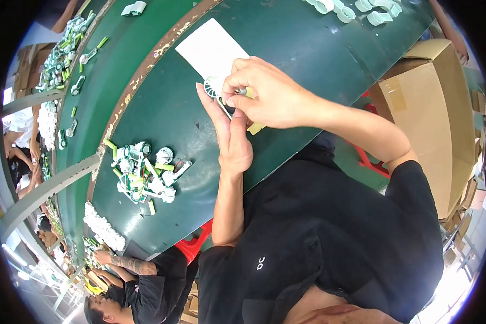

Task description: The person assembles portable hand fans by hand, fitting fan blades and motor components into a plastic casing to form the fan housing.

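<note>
Over the green table, my left hand (pixel 234 147) has its fingers closed around a small white handheld fan body (pixel 210 87) with a round, slotted head. The body's lower part is mostly hidden by my hands. My right hand (pixel 272 97) is bent over it, thumb and fingertips pinched together at the fan's handle; a small greyish bit shows between them, too small to name. Just beyond the hands lies a blank white sheet (pixel 210 47). Beneath my right hand a yellow piece (pixel 256 128) sticks out, partly covered.
A pile of fan parts with yellow-green cylinders (pixel 146 173) lies left on the table (pixel 291 54). Pale green ring-shaped parts (pixel 344 14) sit at the far right. A chipped rail (pixel 125 102) borders the green conveyor (pixel 100 70). A cardboard box (pixel 416 102) stands right; co-workers are left.
</note>
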A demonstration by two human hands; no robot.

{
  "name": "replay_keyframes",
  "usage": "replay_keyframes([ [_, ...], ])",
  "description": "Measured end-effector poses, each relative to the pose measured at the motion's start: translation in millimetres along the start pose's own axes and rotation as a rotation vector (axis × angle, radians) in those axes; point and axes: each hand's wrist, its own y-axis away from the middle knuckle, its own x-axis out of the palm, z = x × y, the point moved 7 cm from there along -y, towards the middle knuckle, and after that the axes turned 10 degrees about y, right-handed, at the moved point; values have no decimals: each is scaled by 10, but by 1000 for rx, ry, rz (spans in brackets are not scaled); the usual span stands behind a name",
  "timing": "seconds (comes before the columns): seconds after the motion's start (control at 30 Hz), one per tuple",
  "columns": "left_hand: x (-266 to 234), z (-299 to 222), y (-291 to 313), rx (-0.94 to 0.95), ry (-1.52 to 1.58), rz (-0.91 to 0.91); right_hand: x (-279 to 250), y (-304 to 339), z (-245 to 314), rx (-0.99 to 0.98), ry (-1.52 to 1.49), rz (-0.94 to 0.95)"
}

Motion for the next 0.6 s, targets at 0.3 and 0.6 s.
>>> replay_keyframes([
  [0.3, -15, -180, 20, 188, -323, -28, 172, -10, -137, -8, -334, -90],
  [0.6, 7, -72, 56, 177, -231, -49, 50, 112, 36, 36, -36, -119],
])
